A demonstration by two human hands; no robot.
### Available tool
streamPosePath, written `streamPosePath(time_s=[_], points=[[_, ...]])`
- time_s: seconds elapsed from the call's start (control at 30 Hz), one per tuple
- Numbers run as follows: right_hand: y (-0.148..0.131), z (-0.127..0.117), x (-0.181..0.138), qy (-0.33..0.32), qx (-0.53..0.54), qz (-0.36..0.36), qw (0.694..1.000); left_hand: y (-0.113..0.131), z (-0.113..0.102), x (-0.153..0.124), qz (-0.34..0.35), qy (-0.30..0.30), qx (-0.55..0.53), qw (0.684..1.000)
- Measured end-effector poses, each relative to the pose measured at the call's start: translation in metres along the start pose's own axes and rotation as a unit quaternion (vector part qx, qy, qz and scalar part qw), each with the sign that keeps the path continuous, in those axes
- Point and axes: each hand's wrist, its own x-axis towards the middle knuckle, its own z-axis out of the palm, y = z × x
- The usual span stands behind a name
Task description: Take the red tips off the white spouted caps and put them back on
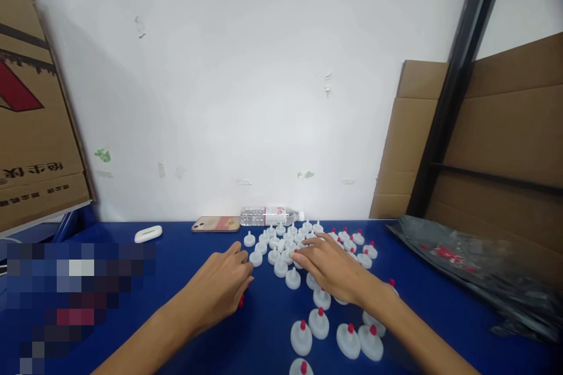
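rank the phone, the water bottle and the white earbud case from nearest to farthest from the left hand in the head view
Measured from the left hand in the head view:
1. Phone, lying flat straight beyond the hand, near the wall.
2. Water bottle, on its side, beyond and to the right, against the wall.
3. White earbud case, beyond and to the left; only a little farther than the bottle.

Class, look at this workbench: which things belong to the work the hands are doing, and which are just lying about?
In the work: white caps; caps with red tips; left hand; right hand.

Lying about: water bottle; phone; white case; black bag; cardboard boxes.
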Motion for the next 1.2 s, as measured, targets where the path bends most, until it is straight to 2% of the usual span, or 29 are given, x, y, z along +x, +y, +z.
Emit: streamPosePath(time_s=[0.3, 0.43, 0.57, 0.8, 1.1, 1.2], points=[[-0.005, -0.012, 0.001, 0.042, 0.021, -0.003, 0.999, 0.001, 0.003, -0.002, -0.005, -0.033, -0.058, 0.998], [-0.008, -0.012, -0.001, 0.047, 0.014, -0.028, 0.998, 0.000, 0.006, -0.002, -0.001, -0.019, -0.075, 0.997], [-0.007, -0.009, -0.001, 0.059, 0.007, -0.020, 0.998, 0.001, 0.008, -0.003, 0.001, -0.003, -0.092, 0.996], [-0.006, -0.009, -0.001, 0.057, 0.012, -0.011, 0.998, 0.011, 0.001, -0.001, -0.022, 0.053, -0.149, 0.987], [-0.012, 0.008, -0.003, 0.041, 0.023, -0.003, 0.999, 0.016, 0.005, 0.002, -0.008, 0.146, -0.170, 0.974], [-0.015, 0.006, -0.001, 0.057, 0.038, -0.007, 0.998, 0.019, 0.007, 0.001, 0.004, 0.174, -0.183, 0.968]])
